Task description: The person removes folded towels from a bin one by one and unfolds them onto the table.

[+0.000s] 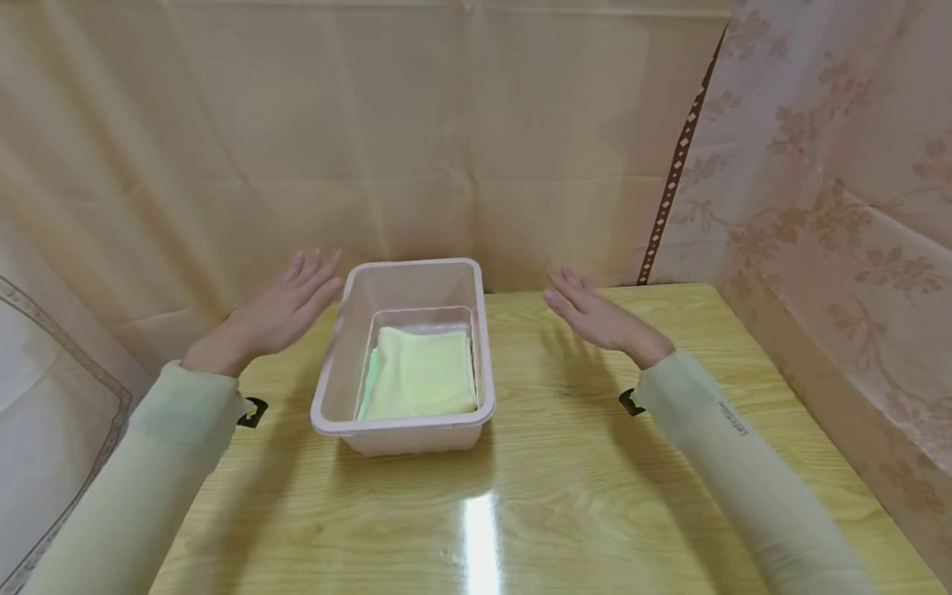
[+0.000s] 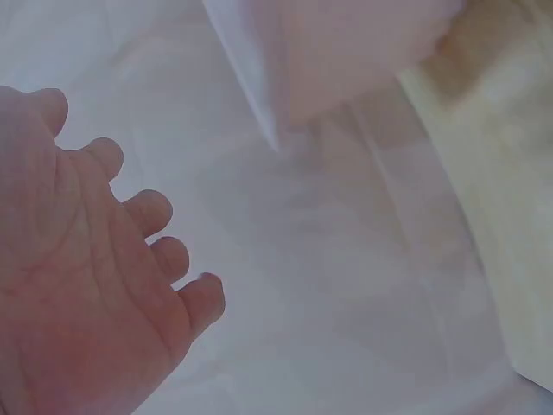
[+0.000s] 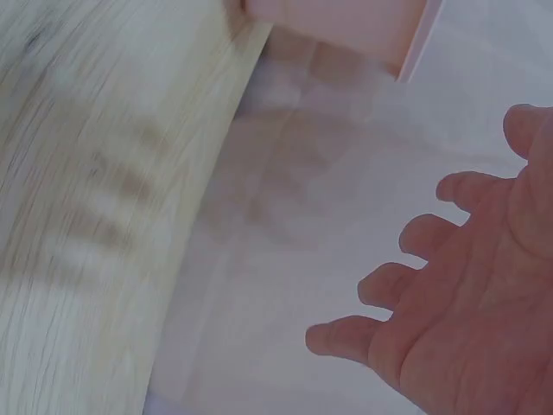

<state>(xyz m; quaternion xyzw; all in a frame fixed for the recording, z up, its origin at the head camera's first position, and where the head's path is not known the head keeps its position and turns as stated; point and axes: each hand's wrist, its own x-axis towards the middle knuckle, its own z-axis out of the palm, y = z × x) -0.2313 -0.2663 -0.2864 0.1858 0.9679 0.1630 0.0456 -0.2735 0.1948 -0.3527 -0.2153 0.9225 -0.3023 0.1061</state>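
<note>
On the tabletop [image 1: 565, 487], between left hand [image 1: 277, 312] and right hand [image 1: 604, 318]: pink bin [image 1: 412, 440], long axis front to back, folded yellow cloth [image 1: 424, 376] inside. Left hand nearer, just beside the rim. Both hands' fingers extended, holding nothing.

The cloth [image 1: 424, 372] is pale yellow (the bin [image 1: 412, 440], pale pink).
</note>
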